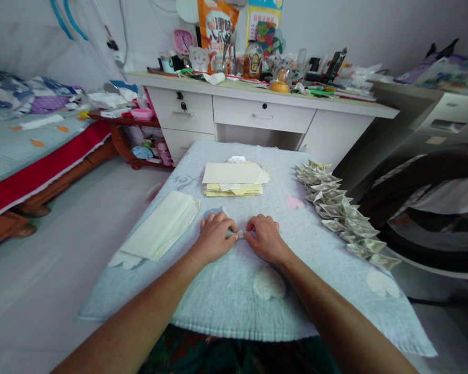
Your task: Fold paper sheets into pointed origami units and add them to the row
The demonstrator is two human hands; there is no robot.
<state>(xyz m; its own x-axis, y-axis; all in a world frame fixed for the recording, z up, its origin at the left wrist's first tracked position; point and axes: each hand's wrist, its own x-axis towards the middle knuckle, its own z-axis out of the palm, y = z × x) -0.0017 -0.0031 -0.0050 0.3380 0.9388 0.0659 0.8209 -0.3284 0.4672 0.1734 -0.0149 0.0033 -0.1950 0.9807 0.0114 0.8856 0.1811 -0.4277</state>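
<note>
Close together over the middle of the cloth-covered table (226, 296), my two hands pinch a small folded piece of paper (241, 235). My left hand (217, 236) grips its left end between thumb and fingers. On the other end, the thumb and fingers of my right hand (265, 238) are closed. Most of the paper is hidden by the fingers. Just beyond the hands lies a stack of yellowish and white paper sheets (234, 176). Left of my left hand is a pile of pale green paper (161, 223). Several folded paper pieces (341, 213) stand in rows at the right.
Behind the table stands a white desk (257, 111) crowded with a jar (253, 59), an orange snack bag (217, 31) and a pink clock (183, 41). A bed (35, 150) is at the left. A front-loading washing machine (448, 119) stands at the right.
</note>
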